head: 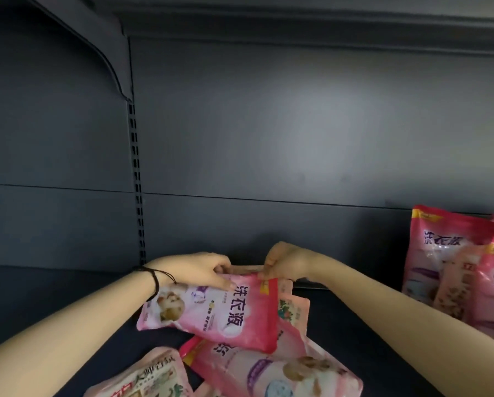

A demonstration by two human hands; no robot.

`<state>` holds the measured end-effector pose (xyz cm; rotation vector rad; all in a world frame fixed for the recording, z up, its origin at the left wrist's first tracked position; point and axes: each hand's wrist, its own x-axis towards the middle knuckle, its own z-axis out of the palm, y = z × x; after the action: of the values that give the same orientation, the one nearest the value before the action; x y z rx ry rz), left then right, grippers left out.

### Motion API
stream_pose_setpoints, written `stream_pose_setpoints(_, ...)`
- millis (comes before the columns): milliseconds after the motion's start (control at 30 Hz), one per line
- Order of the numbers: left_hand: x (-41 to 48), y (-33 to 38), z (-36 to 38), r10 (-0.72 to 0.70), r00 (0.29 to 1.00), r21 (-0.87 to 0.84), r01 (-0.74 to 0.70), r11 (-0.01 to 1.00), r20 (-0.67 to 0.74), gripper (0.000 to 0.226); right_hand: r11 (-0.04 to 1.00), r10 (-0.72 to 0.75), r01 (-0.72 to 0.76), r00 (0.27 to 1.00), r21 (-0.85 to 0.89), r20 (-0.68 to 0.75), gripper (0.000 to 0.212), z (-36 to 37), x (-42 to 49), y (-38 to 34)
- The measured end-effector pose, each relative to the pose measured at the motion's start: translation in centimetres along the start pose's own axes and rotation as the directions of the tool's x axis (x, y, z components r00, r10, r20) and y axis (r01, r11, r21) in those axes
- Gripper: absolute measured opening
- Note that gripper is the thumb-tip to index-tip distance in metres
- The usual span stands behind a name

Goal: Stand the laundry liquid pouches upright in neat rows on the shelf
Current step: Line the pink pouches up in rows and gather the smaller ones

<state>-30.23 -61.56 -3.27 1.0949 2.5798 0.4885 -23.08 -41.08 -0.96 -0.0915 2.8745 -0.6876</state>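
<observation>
A pink laundry liquid pouch [211, 310] lies on its side atop a pile of pouches [268, 371] on the dark shelf [53, 296]. My left hand [197, 272] grips its upper edge near the bottom end. My right hand [283, 263] pinches the red top corner of the same pouch. At the right, several pink pouches [440, 253] stand upright against the back panel. A paler pouch [148, 379] lies at the lower left of the pile.
The grey back panel [297, 138] rises behind the shelf. A slotted upright [136, 181] runs down the left, with a bracket of the upper shelf [108, 53] above it. Bare shelf surface lies between the pile and the standing pouches.
</observation>
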Motion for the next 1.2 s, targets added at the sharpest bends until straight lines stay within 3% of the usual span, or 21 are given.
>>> stream_pose_setpoints(67, -0.6, -0.3, -1.2, 0.031, 0.999, -0.189, -0.032, 0.981, -0.011, 0.028, 0.997, -0.073, 0.077, 0.990, 0.028, -0.123, 0.019, -1.2, -0.4, -1.0)
stream_pose_setpoints(167, -2.1, -0.4, -2.9, 0.091, 0.994, -0.473, -0.108, 0.874, -0.059, 0.025, 0.973, -0.231, 0.222, 0.915, -0.067, -0.330, 0.015, -2.9, -1.0, -3.7)
stream_pose_setpoints(267, -3.3, -0.2, -3.3, 0.135, 0.972, -0.547, -0.221, 0.808, -0.193, 0.037, 0.955, -0.280, 0.291, 0.834, -0.051, -0.475, 0.014, -3.5, -1.5, -5.1)
stream_pose_setpoints(367, -3.7, 0.0, -3.4, 0.135, 0.932, -0.631, -0.329, 0.702, -0.336, 0.039, 0.903, -0.133, 0.333, 0.816, 0.270, -0.563, 0.027, -3.8, -2.7, -4.0)
stream_pose_setpoints(500, -2.8, 1.9, -3.3, 0.063, 0.836, -0.702, -0.497, 0.510, -0.546, 0.044, 0.683, 0.130, 0.390, 0.768, 0.618, -0.628, 0.027, -3.9, -4.9, -0.7)
stream_pose_setpoints(600, -0.8, 4.5, -2.6, -0.033, 0.783, -0.741, -0.573, 0.350, -0.621, 0.034, 0.562, 0.199, 0.388, 0.794, 0.730, -0.575, 0.030, -3.9, -6.2, 1.4)
stream_pose_setpoints(700, 1.8, 8.0, -1.3, -0.096, 0.765, -0.760, -0.603, 0.242, -0.637, 0.014, 0.353, 0.131, 0.451, 0.844, 0.820, -0.521, 0.022, -3.9, -7.1, 2.5)
stream_pose_setpoints(767, 3.5, 10.5, -0.1, -0.123, 0.759, -0.764, -0.609, 0.212, -0.640, 0.009, 0.232, 0.180, 0.534, 0.798, 0.813, -0.575, 0.016, -4.3, -7.5, 3.3)
stream_pose_setpoints(833, 5.2, 12.9, 1.1, -0.129, 0.767, -0.776, -0.605, 0.181, -0.628, 0.008, 0.197, 0.277, 0.585, 0.737, 0.787, -0.617, 0.022, -5.0, -7.8, 4.6)
stream_pose_setpoints(900, 6.8, 14.7, 2.2, -0.124, 0.780, -0.785, -0.586, 0.201, -0.614, 0.009, 0.170, 0.359, 0.605, 0.697, 0.778, -0.621, 0.025, -5.6, -7.9, 6.2)
stream_pose_setpoints(967, 8.1, 15.8, 3.3, -0.106, 0.782, -0.771, -0.566, 0.291, -0.614, 0.013, 0.163, 0.446, 0.604, 0.660, 0.780, -0.605, 0.027, -5.9, -7.8, 7.9)
stream_pose_setpoints(1067, 9.6, 16.3, 5.1, -0.102, 0.803, -0.767, -0.512, 0.387, -0.588, 0.015, 0.213, 0.544, 0.583, 0.596, 0.784, -0.591, 0.030, -5.4, -7.1, 10.2)
stream_pose_setpoints(1200, 10.7, 15.9, 6.5, -0.066, 0.812, -0.716, -0.470, 0.516, -0.580, 0.014, 0.259, 0.595, 0.524, 0.575, 0.811, -0.562, 0.031, -3.8, -5.9, 12.2)
